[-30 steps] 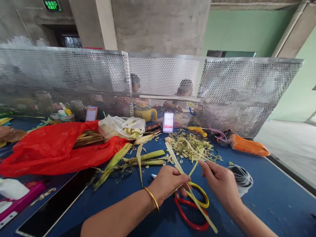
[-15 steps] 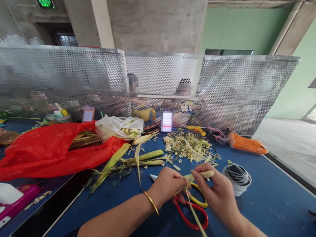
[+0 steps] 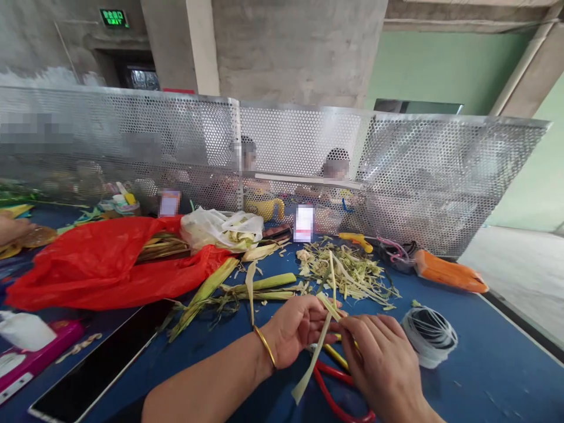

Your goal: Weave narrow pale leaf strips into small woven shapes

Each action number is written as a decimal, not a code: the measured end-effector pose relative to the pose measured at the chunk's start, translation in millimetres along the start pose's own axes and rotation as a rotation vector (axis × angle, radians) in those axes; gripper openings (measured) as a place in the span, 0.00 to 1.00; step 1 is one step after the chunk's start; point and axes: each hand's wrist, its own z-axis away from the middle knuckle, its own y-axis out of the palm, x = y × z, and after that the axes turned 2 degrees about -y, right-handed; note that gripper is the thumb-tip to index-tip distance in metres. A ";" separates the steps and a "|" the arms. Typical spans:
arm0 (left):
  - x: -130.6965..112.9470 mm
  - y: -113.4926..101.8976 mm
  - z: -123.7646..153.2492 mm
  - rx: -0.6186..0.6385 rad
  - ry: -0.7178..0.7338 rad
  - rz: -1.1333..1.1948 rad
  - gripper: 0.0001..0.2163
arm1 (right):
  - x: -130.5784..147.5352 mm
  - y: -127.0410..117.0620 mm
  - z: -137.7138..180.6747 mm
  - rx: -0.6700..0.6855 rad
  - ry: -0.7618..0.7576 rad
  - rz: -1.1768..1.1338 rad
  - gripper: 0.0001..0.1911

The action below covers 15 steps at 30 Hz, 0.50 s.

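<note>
My right hand (image 3: 381, 349), palm down, pinches crossed pale corn husk strips (image 3: 325, 329) between thumb and fingers. One strip points up toward the scraps and another hangs down to the left. My left hand (image 3: 297, 329), with a gold bangle (image 3: 265, 348) at its wrist, is turned palm up, its fingers stretched out under the strips. Scissors with red and yellow handles (image 3: 337, 376) are beneath both hands; their blades are mostly hidden. To the right of my right hand sits a ball of thin white cord (image 3: 428, 336).
Husk scraps (image 3: 348, 270) are heaped ahead, with green stalks (image 3: 259, 285) to their left. A red plastic bag (image 3: 110, 264), a white bag (image 3: 222, 226) and a dark tablet (image 3: 101, 361) lie left. A perforated metal screen (image 3: 299, 135) spans the back; an orange packet (image 3: 449, 271) lies right.
My left hand has turned palm up and its fingers have straightened. The husk strips now cross and point up and down-left, with my right hand turned palm down over them.
</note>
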 end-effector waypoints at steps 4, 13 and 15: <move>-3.8 -1.2 2.4 -0.010 0.066 -0.078 0.10 | 0.4 3.9 1.6 0.057 -0.018 -0.007 0.11; 1.6 2.1 1.5 -0.062 0.109 -0.132 0.11 | 1.8 9.9 5.0 0.090 -0.010 -0.004 0.12; 3.2 2.6 1.1 -0.069 0.125 -0.134 0.13 | 1.6 10.2 5.5 0.106 -0.013 -0.006 0.12</move>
